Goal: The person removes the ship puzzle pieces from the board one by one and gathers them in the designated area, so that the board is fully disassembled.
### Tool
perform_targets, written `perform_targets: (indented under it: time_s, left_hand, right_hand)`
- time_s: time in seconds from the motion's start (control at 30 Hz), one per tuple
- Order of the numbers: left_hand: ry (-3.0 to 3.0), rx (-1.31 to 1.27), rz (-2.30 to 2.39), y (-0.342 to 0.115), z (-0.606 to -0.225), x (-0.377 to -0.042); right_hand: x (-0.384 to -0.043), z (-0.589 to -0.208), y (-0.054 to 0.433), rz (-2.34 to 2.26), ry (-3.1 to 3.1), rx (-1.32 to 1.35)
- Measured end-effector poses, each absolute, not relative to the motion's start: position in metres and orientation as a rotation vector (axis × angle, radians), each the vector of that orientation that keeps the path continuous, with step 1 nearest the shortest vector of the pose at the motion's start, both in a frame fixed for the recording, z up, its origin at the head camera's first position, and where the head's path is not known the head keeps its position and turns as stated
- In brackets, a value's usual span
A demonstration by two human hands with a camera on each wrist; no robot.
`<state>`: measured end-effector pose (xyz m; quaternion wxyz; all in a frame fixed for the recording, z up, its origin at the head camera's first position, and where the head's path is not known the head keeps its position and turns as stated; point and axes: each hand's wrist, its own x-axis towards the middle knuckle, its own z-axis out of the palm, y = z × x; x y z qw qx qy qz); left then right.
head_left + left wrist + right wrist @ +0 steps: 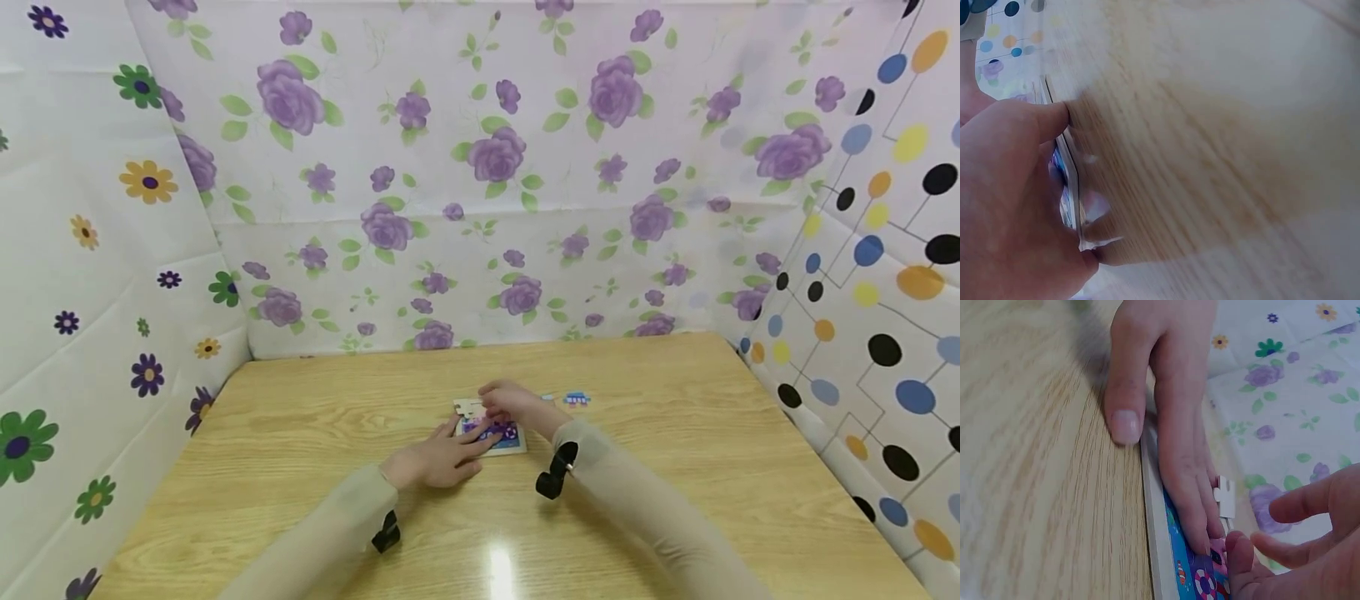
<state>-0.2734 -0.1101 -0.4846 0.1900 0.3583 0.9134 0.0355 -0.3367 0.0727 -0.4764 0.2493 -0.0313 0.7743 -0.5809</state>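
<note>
A small jigsaw puzzle (pixel 513 444) with a blue and purple picture and a pale rim lies on the table. Across it my left hand (pixel 446 458) rests flat with fingers spread; its thumb lies by the near edge. My right hand (pixel 519 406) reaches over the far side of the puzzle, fingertips low beside the left fingers. A pale puzzle piece (pixel 1226 497) stands out at the far edge in the right wrist view, near both hands. No piece shows between the right thumb and fingers. In the left wrist view, the left hand (pixel 1016 187) hides most of the puzzle.
Right of the puzzle lie a blue and purple loose piece (pixel 577 398) and a light-blue piece (pixel 547 397), partly hidden by the right hand. The wooden table (pixel 315 417) meets a flowered cloth wall (pixel 450 250) at the back, with patterned cloths at both sides.
</note>
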Motion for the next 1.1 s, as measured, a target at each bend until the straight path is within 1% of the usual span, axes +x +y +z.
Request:
perform_targets:
  time_s: [0.17, 0.3, 0.47, 0.6, 0.77, 1.1]
  left_hand:
    - [2.568, 1.015, 0.126, -0.112, -0.486, -0.274]
    - [2.563, 1.023, 0.168, -0.114, -0.485, -0.273]
    - [2.567, 1.027, 0.173, -0.115, -0.486, -0.273]
    - [2.567, 1.028, 0.176, -0.116, -0.487, -0.274]
    - [2.567, 1.009, 0.167, -0.115, -0.487, -0.274]
    - [2.577, 1.056, 0.186, -0.114, -0.490, -0.274]
  right_hand:
    - [-0.339, -0.478, 0.064, -1.372, 2.315, -0.276]
    - [-0.339, -0.477, 0.053, -1.288, 2.427, -0.322]
    - [-0.339, -0.479, 0.043, -1.263, 2.523, -0.287]
    - [-0.340, -0.480, 0.044, -1.344, 2.480, -0.190]
    - [-0.340, -0.478, 0.055, -1.468, 2.396, -0.072]
    - [-0.345, -0.478, 0.086, -1.570, 2.355, -0.016]
